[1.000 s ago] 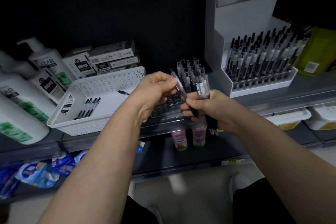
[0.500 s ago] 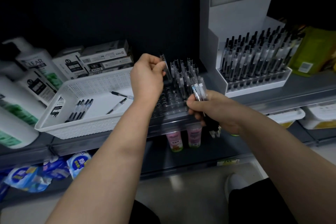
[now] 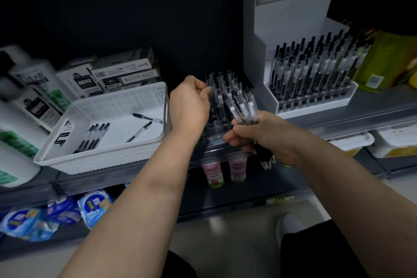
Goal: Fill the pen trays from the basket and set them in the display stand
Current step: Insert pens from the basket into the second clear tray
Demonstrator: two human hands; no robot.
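Left grip (image 3: 189, 99): I see it pinching one clear-barrelled black pen (image 3: 211, 88), which stands at the 9 o'clock edge of the clear plastic pen tray (image 3: 214, 135).
Right grip (image 3: 259, 136): wrapped round a bundle of clear-barrelled pens (image 3: 242, 108), at the tray's 4 o'clock.
White perforated plastic basket (image 3: 108, 101): 9 o'clock of the left grip.
White display stand (image 3: 293, 25): 2 o'clock.

Perforated white plastic basket (image 3: 126, 101) — matt, clear glossy plastic pens (image 3: 242, 106), smooth white display stand (image 3: 291, 13); dull grey shelf (image 3: 372, 108)

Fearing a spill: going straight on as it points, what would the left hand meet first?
Likely the upright pens in the clear pen tray, just beyond the left hand and the pen it pinches; depth is unclear.
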